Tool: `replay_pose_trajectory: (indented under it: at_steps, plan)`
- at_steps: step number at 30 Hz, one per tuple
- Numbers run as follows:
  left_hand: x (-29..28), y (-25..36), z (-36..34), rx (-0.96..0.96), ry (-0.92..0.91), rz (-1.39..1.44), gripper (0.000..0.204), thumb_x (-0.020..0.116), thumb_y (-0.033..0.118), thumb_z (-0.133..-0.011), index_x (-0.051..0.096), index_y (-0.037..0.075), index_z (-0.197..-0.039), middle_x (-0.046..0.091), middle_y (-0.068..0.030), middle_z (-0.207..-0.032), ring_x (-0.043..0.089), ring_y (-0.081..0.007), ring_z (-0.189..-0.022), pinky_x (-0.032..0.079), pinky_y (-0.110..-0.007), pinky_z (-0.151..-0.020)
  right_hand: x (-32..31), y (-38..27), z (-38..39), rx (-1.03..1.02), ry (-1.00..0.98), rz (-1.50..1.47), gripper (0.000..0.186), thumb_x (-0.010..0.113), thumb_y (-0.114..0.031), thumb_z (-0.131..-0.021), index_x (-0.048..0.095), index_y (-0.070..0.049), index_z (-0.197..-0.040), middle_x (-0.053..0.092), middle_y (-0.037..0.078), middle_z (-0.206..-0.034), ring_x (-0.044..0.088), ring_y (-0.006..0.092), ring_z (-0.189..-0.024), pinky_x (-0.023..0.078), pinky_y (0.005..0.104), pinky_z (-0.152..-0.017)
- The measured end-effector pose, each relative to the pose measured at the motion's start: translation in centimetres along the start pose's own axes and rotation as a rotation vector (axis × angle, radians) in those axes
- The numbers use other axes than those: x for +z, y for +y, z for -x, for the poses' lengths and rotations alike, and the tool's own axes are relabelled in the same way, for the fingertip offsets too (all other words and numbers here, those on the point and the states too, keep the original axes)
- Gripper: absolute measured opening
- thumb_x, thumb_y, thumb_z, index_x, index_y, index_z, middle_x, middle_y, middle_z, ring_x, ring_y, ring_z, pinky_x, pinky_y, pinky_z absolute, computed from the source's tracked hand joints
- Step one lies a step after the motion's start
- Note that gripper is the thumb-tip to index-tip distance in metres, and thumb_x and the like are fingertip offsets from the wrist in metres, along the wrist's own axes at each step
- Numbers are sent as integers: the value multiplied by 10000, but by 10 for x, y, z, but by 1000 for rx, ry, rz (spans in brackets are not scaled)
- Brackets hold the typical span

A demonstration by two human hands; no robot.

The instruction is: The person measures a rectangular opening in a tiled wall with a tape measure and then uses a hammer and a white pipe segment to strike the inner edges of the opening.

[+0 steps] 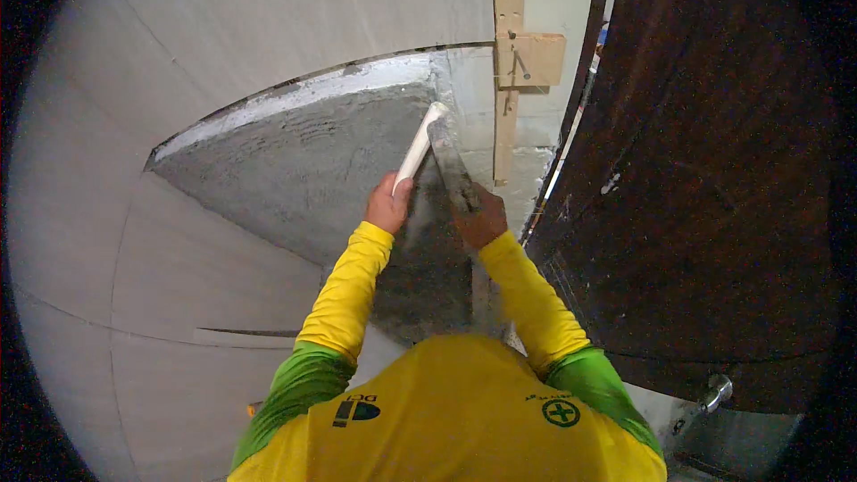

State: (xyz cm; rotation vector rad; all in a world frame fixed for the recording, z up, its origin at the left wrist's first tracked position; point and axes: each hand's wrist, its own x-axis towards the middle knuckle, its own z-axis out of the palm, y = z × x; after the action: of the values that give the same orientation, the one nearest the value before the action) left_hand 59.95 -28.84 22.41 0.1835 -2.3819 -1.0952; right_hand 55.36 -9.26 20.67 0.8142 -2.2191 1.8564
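In the head view, the left hand (388,203) is closed around the near end of a pale stick (415,150), which points away over the grey cement patch (295,161). To its right, the right hand (482,217) grips the near end of a flat grey blade (453,165); the 2 pieces converge at their far ends, though whether they touch I cannot tell. A white band (295,98) edges the patch on its far side, with pale tiles (339,0) beyond. Farther right stands 1 wooden batten (504,143) bearing a wooden block (544,58), then a dark brown panel (714,170).
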Motion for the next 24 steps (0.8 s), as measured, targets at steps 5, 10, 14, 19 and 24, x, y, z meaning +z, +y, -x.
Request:
replay_pose_trajectory:
  at_steps: [5, 10, 14, 19, 24]
  plan:
    - [0, -1, -4, 1, -19, -15, 356, 489, 392, -886, 538, 40, -914, 563, -198, -731, 574, -373, -679, 443, -395, -606, -2, 1, 4, -380, 146, 106, 262, 611, -189, -809, 593, 0, -990, 643, 165, -817, 640, 244, -697, 505, 333, -592]
    - [1, 6, -4, -56, -58, 72, 336, 483, 365, -891, 539, 34, -908, 556, -200, -722, 570, -378, -674, 441, -394, -603, 3, 13, -8, -90, 48, 347, 323, 617, -230, -805, 593, 1, -1030, 639, 169, -801, 638, 236, -710, 508, 335, -636]
    - [-5, 4, -4, 18, -25, -104, 335, 479, 357, -893, 542, 29, -913, 558, -205, -722, 573, -377, -673, 443, -391, -605, -7, -5, 6, 29, -23, 351, 302, 618, -233, -805, 608, 1, -996, 639, 158, -779, 634, 228, -692, 505, 334, -637]
    - [1, 6, -3, 30, 2, -38, 343, 476, 360, -892, 541, 25, -921, 559, -212, -723, 570, -391, -689, 441, -406, -613, -3, -23, 5, -160, 189, 5, 275, 636, -242, -769, 615, -23, -935, 632, 171, -781, 626, 283, -714, 491, 366, -642]
    - [1, 9, -8, 11, -12, -52, 345, 474, 361, -893, 538, 25, -928, 560, -213, -725, 570, -392, -696, 440, -405, -611, -8, -10, -5, -73, 83, 213, 212, 643, -188, -785, 615, -10, -896, 622, 133, -693, 616, 186, -649, 481, 322, -577]
